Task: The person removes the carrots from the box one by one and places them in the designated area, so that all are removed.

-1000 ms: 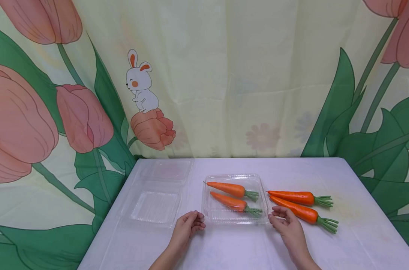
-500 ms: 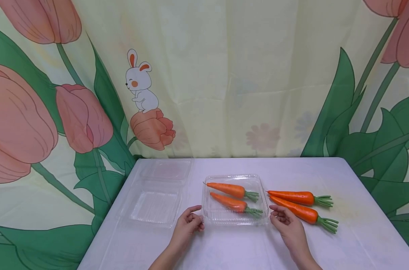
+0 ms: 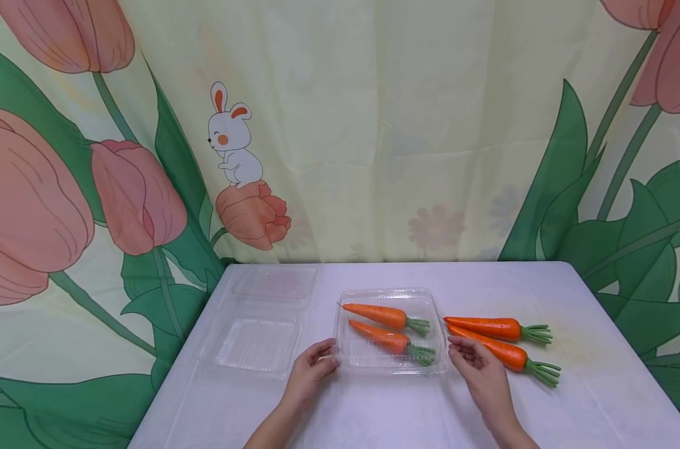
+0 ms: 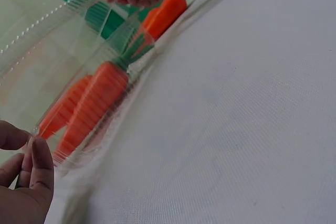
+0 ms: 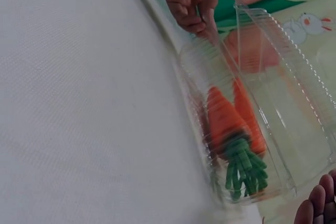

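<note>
A clear plastic clamshell box (image 3: 353, 360) lies mid-table with two carrots (image 3: 380, 315) inside, their green tops to the right. My left hand (image 3: 310, 375) pinches its rim at the left front corner between thumb and fingers. At the right front corner, the thumb and forefinger of my right hand (image 3: 482, 377) grip the rim. From the left wrist, the held lid edge (image 4: 79, 61) stands above the ridged base, beside the carrots (image 4: 100, 95). Seen from the right wrist, the lid (image 5: 273, 98) slants up over the base; only fingertips (image 5: 317, 203) of my right hand show there.
Two more carrots (image 3: 488, 326) lie on the table just right of the box, one partly behind my right hand. An open clear clamshell (image 3: 255, 343) lies at the left. A white cloth covers the table (image 3: 390, 411); a tulip-print curtain (image 3: 429, 125) hangs behind.
My left fingers have straightened onto the box's left edge and now pinch it, while my right hand closed on the right edge. The lid's front line has shifted up from the carrots' leaves.
</note>
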{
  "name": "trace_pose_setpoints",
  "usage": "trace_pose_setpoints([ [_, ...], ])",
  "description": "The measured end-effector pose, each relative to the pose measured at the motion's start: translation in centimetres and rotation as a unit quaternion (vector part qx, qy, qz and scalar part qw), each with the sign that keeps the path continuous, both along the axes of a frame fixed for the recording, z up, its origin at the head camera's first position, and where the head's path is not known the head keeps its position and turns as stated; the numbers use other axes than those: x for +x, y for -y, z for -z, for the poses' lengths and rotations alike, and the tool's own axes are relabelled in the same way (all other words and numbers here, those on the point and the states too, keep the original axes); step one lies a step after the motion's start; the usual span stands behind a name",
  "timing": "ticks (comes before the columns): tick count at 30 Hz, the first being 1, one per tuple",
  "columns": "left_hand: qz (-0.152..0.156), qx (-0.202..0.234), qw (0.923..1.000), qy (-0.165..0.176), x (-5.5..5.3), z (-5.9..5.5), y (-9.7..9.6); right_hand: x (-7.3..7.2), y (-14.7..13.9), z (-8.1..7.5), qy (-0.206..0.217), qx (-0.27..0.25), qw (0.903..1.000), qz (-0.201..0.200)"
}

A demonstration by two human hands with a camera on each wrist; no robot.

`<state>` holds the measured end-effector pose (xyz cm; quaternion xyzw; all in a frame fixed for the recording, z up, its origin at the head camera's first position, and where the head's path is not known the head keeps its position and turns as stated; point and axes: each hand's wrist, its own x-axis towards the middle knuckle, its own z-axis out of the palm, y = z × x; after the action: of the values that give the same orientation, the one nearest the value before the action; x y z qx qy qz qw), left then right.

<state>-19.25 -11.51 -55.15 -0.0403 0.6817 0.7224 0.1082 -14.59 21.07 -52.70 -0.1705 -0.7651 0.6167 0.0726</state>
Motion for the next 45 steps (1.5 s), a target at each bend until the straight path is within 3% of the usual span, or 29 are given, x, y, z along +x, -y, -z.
trace_pose_setpoints([
  [17,0.017,0.037,0.9991,-0.007,0.1,-0.3,0.3,-0.8,-0.1,-2.2,-0.086,-0.027,0.9957,-0.020],
  [30,0.014,0.011,0.9998,0.014,0.5,-0.3,0.5,-1.8,0.0,-4.5,-0.120,0.039,0.9912,-0.041],
  [35,0.014,0.020,0.9995,0.018,0.9,-0.4,0.6,-2.5,0.0,-4.8,-0.159,0.037,0.9851,-0.055],
  [45,0.014,0.018,0.9996,0.016,0.9,-0.3,0.7,-4.8,-0.1,-5.1,-0.170,0.056,0.9822,-0.057],
])
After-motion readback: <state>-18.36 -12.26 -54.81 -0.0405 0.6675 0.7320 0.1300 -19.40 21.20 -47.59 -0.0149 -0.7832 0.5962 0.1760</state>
